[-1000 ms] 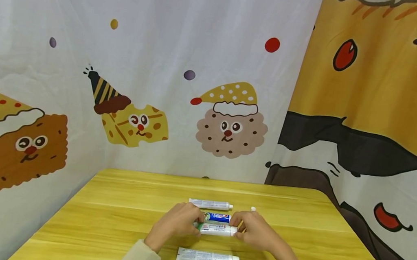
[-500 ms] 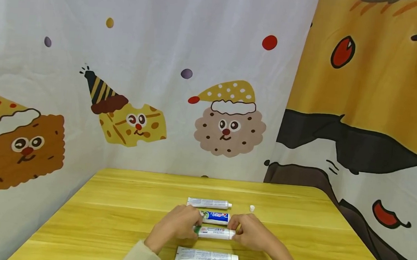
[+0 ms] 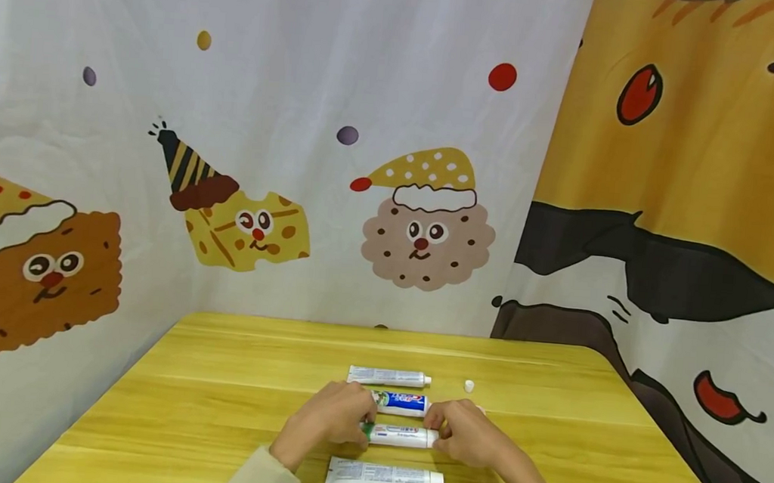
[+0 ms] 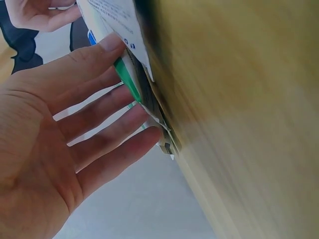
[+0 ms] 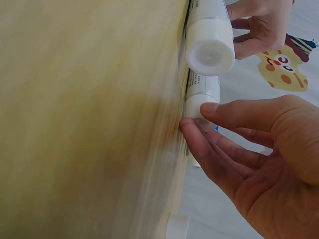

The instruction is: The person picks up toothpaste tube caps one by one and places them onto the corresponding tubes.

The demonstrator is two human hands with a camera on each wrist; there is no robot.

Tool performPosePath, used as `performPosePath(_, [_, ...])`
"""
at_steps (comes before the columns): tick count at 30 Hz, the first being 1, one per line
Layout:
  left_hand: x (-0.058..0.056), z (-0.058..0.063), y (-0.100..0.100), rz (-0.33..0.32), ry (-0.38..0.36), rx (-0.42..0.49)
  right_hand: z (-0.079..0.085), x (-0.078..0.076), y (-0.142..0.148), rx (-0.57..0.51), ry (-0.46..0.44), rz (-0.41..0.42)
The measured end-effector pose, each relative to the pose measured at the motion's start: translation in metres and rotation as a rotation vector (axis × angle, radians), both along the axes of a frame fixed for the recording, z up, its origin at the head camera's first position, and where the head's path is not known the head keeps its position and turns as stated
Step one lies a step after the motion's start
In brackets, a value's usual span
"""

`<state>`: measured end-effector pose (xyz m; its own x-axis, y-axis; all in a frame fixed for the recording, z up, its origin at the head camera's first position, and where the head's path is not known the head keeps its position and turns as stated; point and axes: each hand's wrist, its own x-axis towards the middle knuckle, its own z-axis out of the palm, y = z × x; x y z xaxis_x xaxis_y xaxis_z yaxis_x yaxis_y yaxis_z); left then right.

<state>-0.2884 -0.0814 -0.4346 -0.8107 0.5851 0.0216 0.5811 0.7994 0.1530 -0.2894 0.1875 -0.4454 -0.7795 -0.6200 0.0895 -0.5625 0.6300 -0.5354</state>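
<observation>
A white toothpaste tube with a green end [image 3: 402,436] lies crosswise on the table between both hands. My left hand [image 3: 336,412] pinches its green end; in the left wrist view the thumb lies on it and the other fingers [image 4: 112,132] reach behind. My right hand [image 3: 467,432] pinches the white cap end [image 5: 199,107] between thumb and fingers. Just behind lies a blue and white toothpaste tube [image 3: 401,403], its left end hidden by the left hand. Nearer to me is a larger white tube [image 3: 385,477], with a slim white tube [image 3: 386,377] farthest back.
A small loose white cap [image 3: 469,386] stands right of the farthest tube. Another small white piece [image 3: 481,410] shows partly behind the right hand. The wooden table [image 3: 212,379] ends at a cartoon-printed curtain [image 3: 347,56].
Both hands have drawn the green-ended tube slightly toward me, widening the gap to the blue tube behind it. Over the last half second hardly anything has moved.
</observation>
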Motion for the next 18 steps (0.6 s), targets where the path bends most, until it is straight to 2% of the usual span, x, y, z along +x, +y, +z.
performPosePath(11, [0.002, 0.005, -0.001, 0.016, -0.038, -0.005, 0.002, 0.002, 0.001, 0.009, 0.025, 0.015])
performPosePath(18, [0.003, 0.017, -0.002, 0.014, -0.049, 0.031, 0.013, 0.001, 0.006, 0.015, -0.022, -0.01])
